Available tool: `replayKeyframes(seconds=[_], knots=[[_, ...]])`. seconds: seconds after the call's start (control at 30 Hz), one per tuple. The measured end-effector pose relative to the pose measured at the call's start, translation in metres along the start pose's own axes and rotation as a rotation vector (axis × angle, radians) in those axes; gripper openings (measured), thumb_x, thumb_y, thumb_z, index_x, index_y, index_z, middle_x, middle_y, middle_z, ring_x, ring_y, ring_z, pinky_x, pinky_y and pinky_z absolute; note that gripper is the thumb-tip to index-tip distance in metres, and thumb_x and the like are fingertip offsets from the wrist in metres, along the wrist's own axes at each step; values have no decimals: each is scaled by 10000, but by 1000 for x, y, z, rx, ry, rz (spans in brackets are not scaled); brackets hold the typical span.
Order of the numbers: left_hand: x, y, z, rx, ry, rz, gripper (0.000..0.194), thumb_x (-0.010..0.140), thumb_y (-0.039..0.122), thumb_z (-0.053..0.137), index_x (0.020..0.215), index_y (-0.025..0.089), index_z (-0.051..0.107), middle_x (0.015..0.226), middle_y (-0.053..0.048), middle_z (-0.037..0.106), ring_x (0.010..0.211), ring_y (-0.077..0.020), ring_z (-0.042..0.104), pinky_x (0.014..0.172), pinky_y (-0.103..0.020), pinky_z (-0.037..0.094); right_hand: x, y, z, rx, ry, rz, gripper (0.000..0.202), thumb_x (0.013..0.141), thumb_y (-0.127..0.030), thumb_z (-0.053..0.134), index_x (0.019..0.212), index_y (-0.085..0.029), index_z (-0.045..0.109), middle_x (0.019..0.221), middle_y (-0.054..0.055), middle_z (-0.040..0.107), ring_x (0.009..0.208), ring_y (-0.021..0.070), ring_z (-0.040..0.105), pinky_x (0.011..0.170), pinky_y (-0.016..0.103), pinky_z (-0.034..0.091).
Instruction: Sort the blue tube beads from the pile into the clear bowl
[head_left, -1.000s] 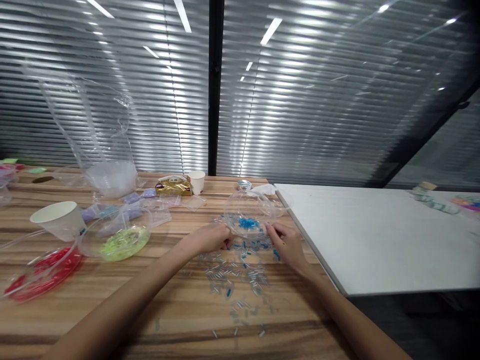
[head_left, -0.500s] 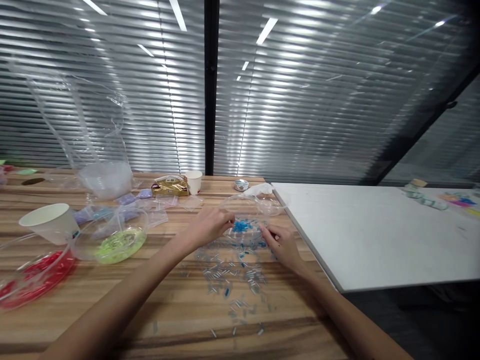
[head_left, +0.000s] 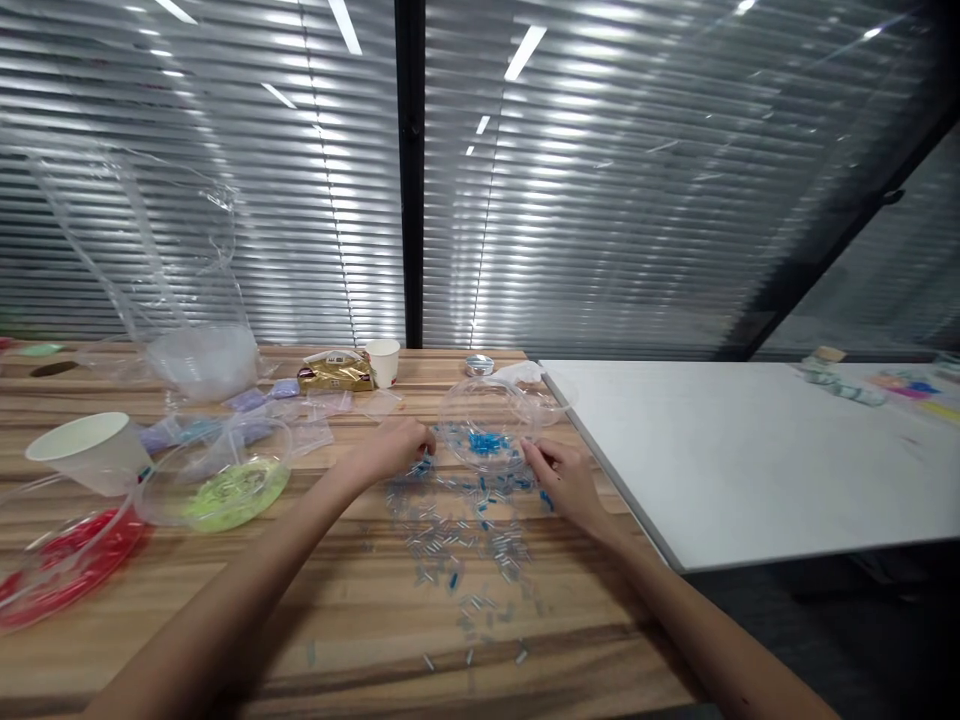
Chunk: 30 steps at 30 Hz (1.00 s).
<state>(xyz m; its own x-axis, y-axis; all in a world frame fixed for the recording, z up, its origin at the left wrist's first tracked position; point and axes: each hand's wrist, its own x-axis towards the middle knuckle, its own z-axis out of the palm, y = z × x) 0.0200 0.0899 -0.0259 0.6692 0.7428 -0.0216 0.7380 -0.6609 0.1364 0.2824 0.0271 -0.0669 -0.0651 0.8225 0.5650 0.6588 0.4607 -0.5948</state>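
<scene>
A round clear plastic container (head_left: 459,418) sits on the wooden table, tipped toward me, with a heap of small blue tube-shaped pieces (head_left: 487,443) inside. My right hand (head_left: 564,480) pinches its right rim between thumb and fingers. Left of the container, my left hand (head_left: 394,448) is low over the table, fingers curled together and pointing down beside a few blue pieces (head_left: 424,464). Whatever those fingertips hold is too small to make out. Many clear tube-shaped pieces (head_left: 435,540), with some blue ones among them, lie scattered in front of the container.
To the left are a container of yellow-green pieces (head_left: 238,495), one of red pieces (head_left: 90,550), a paper cup (head_left: 90,450) and a large clear bag (head_left: 202,360). Behind stand a gold packet (head_left: 335,372) and a small cup (head_left: 383,363). A white table (head_left: 750,460) adjoins on the right.
My left hand has moved left, out of the container and down to the table beside it. My right hand stays at the right rim. The view has shifted slightly.
</scene>
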Motion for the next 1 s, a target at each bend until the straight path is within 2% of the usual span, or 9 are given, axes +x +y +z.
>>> replayKeyframes(seconds=[0.2,0.77,0.9,1.0], knots=[[1,0,9,52,37,-11,214,744,32,488,777,147,666,783,-68,664,728,-191,596,650,-256,393,0,-2,0,10,-4,-1,457,914,-410,414,518,-186,360,484,-39,345,481,95,328,494,243,258],[1,2,13,23,27,-1,183,725,39,501,761,143,648,804,-64,661,749,-182,585,661,-246,398,0,0,1,-9,-11,-6,466,916,-419,416,514,-186,373,480,-38,371,480,96,348,499,244,268],[0,5,5,-19,19,14,191,719,29,506,758,152,646,795,-40,662,732,-169,584,639,-236,389,-1,3,3,-17,-7,2,456,915,-410,420,520,-188,368,483,-42,353,483,97,341,498,244,265],[-3,8,-12,-52,32,22,195,727,25,497,751,153,641,798,-30,658,741,-160,584,638,-229,388,0,2,2,-33,28,5,465,911,-407,419,504,-192,351,468,-42,337,475,99,334,486,244,256]])
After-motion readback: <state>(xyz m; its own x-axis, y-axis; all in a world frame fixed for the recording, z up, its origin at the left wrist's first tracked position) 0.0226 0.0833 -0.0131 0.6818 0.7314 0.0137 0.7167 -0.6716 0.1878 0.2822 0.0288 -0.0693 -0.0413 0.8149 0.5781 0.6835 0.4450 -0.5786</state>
